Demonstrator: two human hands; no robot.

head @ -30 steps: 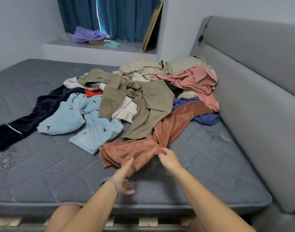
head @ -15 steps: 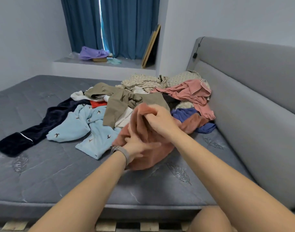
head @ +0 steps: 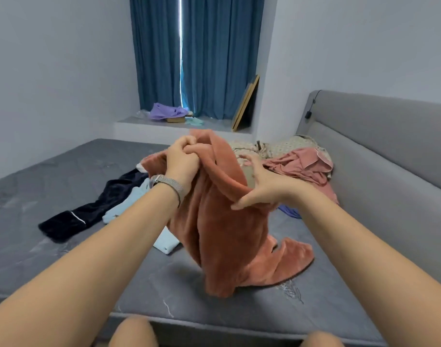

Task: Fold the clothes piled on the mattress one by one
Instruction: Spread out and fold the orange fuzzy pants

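A rust-orange fleece garment (head: 229, 229) hangs lifted above the grey mattress (head: 64, 246), its lower end still lying on it. My left hand (head: 181, 159) grips its top edge in a fist. My right hand (head: 262, 186) is spread with fingers apart, its thumb and palm against a fold of the same garment. Behind it lies the pile: a pink garment (head: 302, 164), a patterned beige one (head: 284, 146), a light blue one (head: 124, 209), a dark navy one (head: 89, 211) and a blue-purple one (head: 289, 211). The lifted garment hides much of the pile.
A grey padded headboard (head: 389, 156) runs along the right side. At the back is a window ledge (head: 179, 126) with a purple cloth (head: 164, 112), blue curtains (head: 199, 56) and a leaning wooden frame (head: 247, 103). My knees show below the mattress's near edge.
Both hands raised the rust-orange garment from the mattress to chest height. My left hand moved up to grip its top, and my right hand opened and shifted right along a fold.
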